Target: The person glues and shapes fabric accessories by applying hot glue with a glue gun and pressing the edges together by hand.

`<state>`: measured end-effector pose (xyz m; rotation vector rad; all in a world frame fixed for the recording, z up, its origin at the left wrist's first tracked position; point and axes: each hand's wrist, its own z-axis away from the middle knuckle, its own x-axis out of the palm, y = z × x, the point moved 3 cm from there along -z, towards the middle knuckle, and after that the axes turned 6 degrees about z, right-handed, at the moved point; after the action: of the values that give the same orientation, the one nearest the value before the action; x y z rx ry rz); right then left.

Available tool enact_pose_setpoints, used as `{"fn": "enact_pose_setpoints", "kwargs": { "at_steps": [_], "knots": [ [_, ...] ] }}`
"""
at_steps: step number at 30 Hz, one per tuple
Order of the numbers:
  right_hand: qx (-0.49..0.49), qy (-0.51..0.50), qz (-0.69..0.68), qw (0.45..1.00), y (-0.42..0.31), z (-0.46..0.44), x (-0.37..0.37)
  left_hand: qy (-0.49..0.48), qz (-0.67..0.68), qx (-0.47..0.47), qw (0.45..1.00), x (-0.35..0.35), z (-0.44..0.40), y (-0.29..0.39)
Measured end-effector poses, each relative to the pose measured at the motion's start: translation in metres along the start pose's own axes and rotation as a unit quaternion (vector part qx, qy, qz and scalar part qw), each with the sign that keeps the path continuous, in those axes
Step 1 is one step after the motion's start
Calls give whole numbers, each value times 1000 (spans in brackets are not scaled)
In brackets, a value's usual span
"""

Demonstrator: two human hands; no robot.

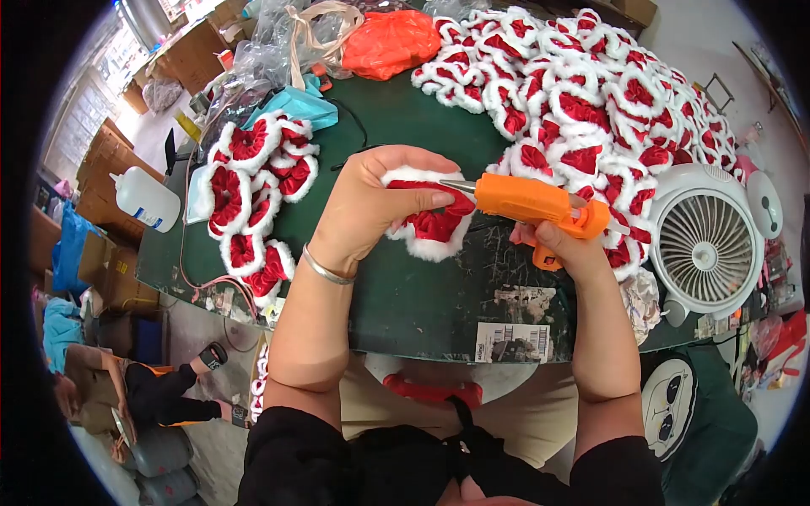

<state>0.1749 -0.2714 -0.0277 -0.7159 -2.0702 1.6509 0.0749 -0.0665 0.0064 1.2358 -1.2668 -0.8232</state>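
Between the thumb and fingers of my left hand point(375, 198) is a red velvet piece with white fluffy trim point(434, 226), held above the green table point(388, 308). My right hand point(565, 244) is wrapped round an orange glue gun point(523, 199). Its metal nozzle points left and reaches the upper part of the trimmed piece, close to my left thumb. Whether the tip touches the fabric I cannot tell. A large pile of similar red and white pieces point(582, 110) covers the table's back right. Several more trimmed pieces point(245, 190) lie on the left.
A white fan point(707, 253) stands at the right edge. Behind are an orange plastic bag point(388, 44), clear plastic bags point(261, 63) and a blue bag point(295, 108). A white bottle point(146, 199) is at the left edge. Another person point(139, 384) sits at lower left.
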Motion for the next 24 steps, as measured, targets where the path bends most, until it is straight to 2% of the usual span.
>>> {"fn": "enact_pose_setpoints", "kwargs": {
  "at_steps": [8, 10, 14, 19, 24],
  "knots": [
    [-7, -3, 27, 1000, 3, -4, -1, 5, -9, -9, 1000, 1, 1, 1],
    [-41, -24, 84, 995, 4, -7, -3, 6, -14, -15, 1000, 0, 0, -1],
    [-46, -33, 105, 993, 10, -8, -7, 7, -11, -26, 1000, -2, -1, -1],
    [16, -23, 46, 999, 5, -3, -5, 7, -25, -17, 1000, -3, -1, 0],
    [38, -29, 27, 999, 0, -2, -6, 2, -30, -23, 999, -3, -1, 0]
  ]
}}
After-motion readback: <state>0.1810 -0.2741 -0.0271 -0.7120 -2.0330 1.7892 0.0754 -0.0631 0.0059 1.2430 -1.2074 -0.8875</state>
